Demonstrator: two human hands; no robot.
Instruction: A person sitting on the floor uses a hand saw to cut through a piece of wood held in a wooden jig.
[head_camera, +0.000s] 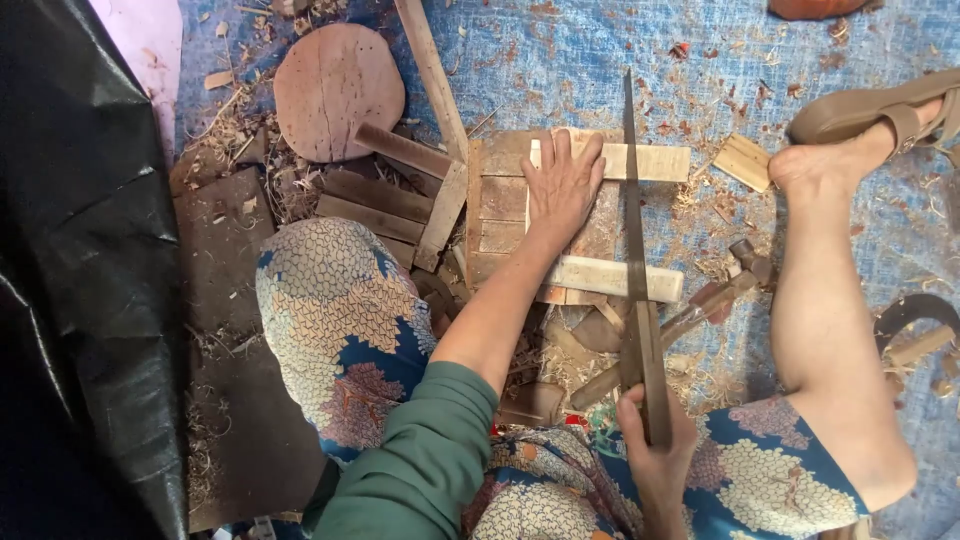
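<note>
Far left I see a black plastic sheet (80, 250), then a dark flat board (225, 330) lying on the ground with shavings on it. Above it a round reddish wooden disc (338, 90) on the blue tarp (560, 50). Just right of the disc, a loose stack of dark wooden slats (385, 195), and a long thin strip (432, 75) running up and away.

Centre: a small slatted wooden panel (500, 200) flat on the tarp. My left hand (562, 185) is spread open, palm down, pressing on the panel, fingers pointing away. Two pale battens cross the panel: upper batten (650, 160) past the fingertips, lower batten (610, 277) near the wrist.

My right hand (655, 445) is closed around the handle end of a long hand saw (635, 250). The blade runs away from me, lying across both battens just right of the left hand.

Right of the saw, a hammer (700, 310) lies on the shavings, head near the bare leg. A small pale wood offcut (743, 160) sits near the bare foot (815, 165). A tan sandal (880, 110) is beside the foot. Far right, a dark curved piece (915, 310), partly hidden.
</note>
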